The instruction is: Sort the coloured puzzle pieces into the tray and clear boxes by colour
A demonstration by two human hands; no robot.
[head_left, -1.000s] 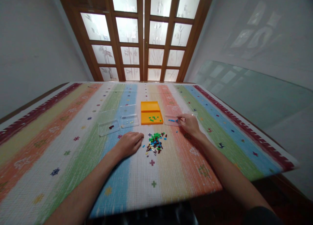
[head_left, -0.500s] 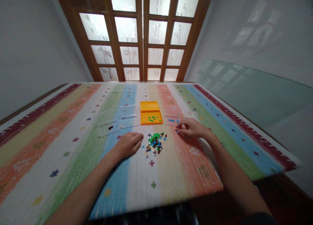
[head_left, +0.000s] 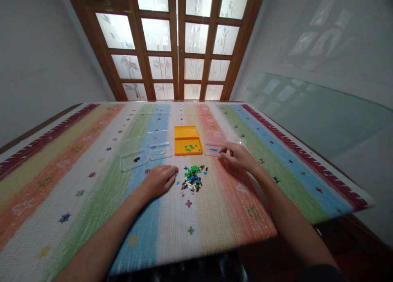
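At the clear tray's (head_left: 209,154) right edge, we should clear the rim with our right hand (head_left: 238,156), fingertips close together, grip indiscernible.

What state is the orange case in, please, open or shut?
Open: the orange case lies spread, with green bricks showing in its nearer half.

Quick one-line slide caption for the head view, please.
Right hand at a clear, rectangular plastic box of small blue plastic pieces; left hand beside a loose multicoloured pile of similar pieces.
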